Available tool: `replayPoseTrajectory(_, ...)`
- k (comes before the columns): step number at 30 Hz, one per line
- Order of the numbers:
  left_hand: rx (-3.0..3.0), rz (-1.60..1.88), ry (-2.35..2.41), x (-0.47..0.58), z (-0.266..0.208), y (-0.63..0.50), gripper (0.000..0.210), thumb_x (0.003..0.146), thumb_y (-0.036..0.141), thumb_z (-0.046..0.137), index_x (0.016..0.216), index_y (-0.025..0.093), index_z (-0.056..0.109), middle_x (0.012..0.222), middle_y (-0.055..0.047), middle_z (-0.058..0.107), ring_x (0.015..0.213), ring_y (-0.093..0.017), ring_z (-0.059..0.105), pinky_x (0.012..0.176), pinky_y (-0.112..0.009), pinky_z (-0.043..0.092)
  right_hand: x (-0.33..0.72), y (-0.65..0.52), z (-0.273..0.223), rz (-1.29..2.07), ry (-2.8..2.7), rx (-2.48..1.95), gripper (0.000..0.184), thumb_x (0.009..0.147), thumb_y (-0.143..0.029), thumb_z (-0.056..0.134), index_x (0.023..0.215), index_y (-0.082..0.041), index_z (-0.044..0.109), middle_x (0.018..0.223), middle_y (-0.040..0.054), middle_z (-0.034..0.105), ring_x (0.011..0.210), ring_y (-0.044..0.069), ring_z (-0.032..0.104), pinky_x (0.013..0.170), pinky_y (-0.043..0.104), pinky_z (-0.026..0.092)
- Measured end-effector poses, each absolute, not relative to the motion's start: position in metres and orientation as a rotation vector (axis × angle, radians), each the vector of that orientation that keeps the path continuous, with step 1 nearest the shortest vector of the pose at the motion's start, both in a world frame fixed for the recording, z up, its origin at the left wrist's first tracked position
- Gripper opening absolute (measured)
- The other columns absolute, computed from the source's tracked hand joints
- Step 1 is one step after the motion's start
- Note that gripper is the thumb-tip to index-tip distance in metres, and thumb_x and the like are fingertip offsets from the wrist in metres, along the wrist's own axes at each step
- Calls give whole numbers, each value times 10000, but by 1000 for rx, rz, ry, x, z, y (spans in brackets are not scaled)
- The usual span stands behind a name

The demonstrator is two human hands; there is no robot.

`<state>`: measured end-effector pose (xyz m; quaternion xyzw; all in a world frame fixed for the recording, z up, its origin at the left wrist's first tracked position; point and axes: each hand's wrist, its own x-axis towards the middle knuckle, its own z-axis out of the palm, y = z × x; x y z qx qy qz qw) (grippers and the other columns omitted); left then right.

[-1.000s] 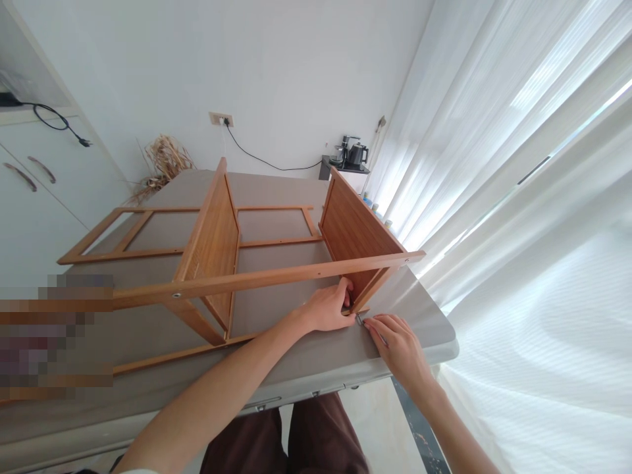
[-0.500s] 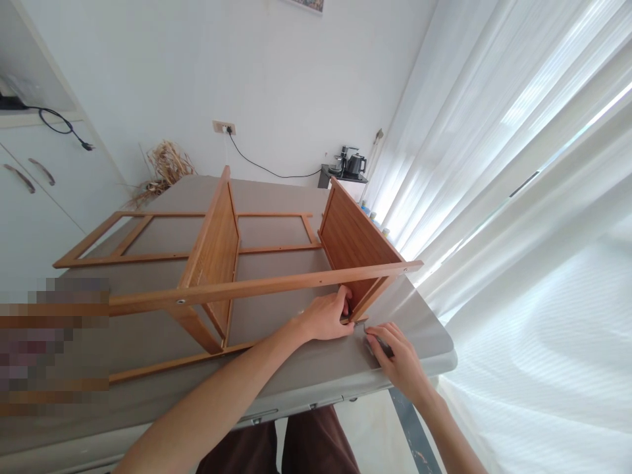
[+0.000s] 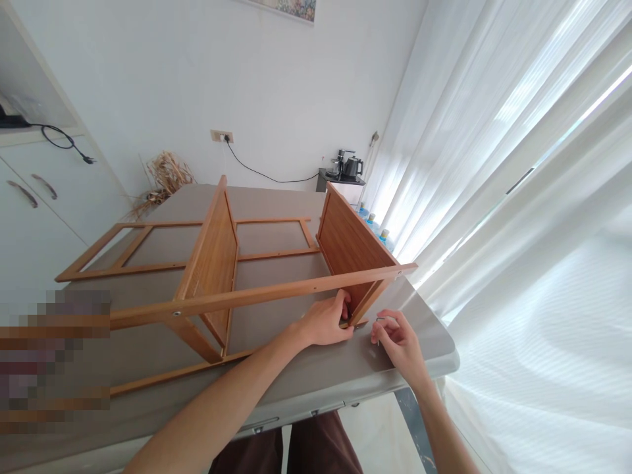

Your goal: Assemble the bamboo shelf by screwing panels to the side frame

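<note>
A partly joined wooden shelf frame lies on its side on the grey-covered table, with two slatted panels standing up from it. My left hand is closed round the lower near corner of the right-hand panel, its fingertips partly hidden behind the wood. To the right of that corner, my right hand pinches a small bent hex key just above the tabletop, apart from the frame. The left-hand panel stands between the long rails, farther from both hands.
The table has a rounded right corner beside white curtains. Dried stalks are behind its far left edge. A black kettle stands on a low cabinet at the back, with several water bottles near the curtain.
My right hand has lifted away from the frame's corner and turned, bringing the hex key off the joint. My left hand keeps its hold on the corner. The view has tilted slightly.
</note>
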<state>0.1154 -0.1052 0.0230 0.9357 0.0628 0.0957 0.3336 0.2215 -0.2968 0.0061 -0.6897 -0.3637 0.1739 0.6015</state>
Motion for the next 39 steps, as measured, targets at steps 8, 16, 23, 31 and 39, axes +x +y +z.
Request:
replayPoseTrajectory(8, 2434, 216, 168, 116, 22, -105, 467, 759, 386, 645, 1124, 240, 393, 966, -15, 666, 829, -216, 659, 689, -312, 476, 225, -302, 6, 481, -726, -1583, 328, 846, -520, 670, 941, -222, 569, 790, 41, 710, 665, 198, 665, 660, 339, 538)
replayPoseTrajectory(16, 2439, 260, 155, 117, 21, -105, 454, 752, 367, 646, 1108, 240, 394, 946, -4, 664, 810, -204, 653, 688, -312, 468, 229, -307, 1, 474, -801, -1604, 347, 919, -525, 555, 994, -207, 671, 786, 45, 700, 717, 202, 680, 716, 353, 564)
replayPoseTrajectory(23, 2437, 201, 207, 116, 24, -107, 464, 754, 366, 656, 1116, 239, 395, 977, -15, 665, 848, -214, 658, 726, -317, 478, 228, -307, 7, 535, -818, -1579, 343, 905, -544, 567, 960, -212, 634, 774, 51, 709, 711, 217, 693, 706, 372, 577)
replayPoseTrajectory(31, 2419, 257, 172, 116, 21, -106, 429, 752, 368, 650, 1069, 243, 389, 935, -2, 659, 814, -205, 651, 687, -310, 467, 227, -302, 5, 596, -772, -1540, 341, 873, -528, 634, 1016, -225, 570, 903, 73, 735, 861, 226, 703, 803, 374, 562)
replayPoseTrajectory(39, 2445, 261, 153, 117, 20, -106, 432, 755, 357, 654, 1064, 241, 374, 938, -3, 652, 817, -198, 647, 707, -310, 478, 216, -301, 7, 309, -968, -1859, 325, 926, -524, 541, 815, -221, 572, 701, -4, 590, 643, 153, 540, 590, 264, 430)
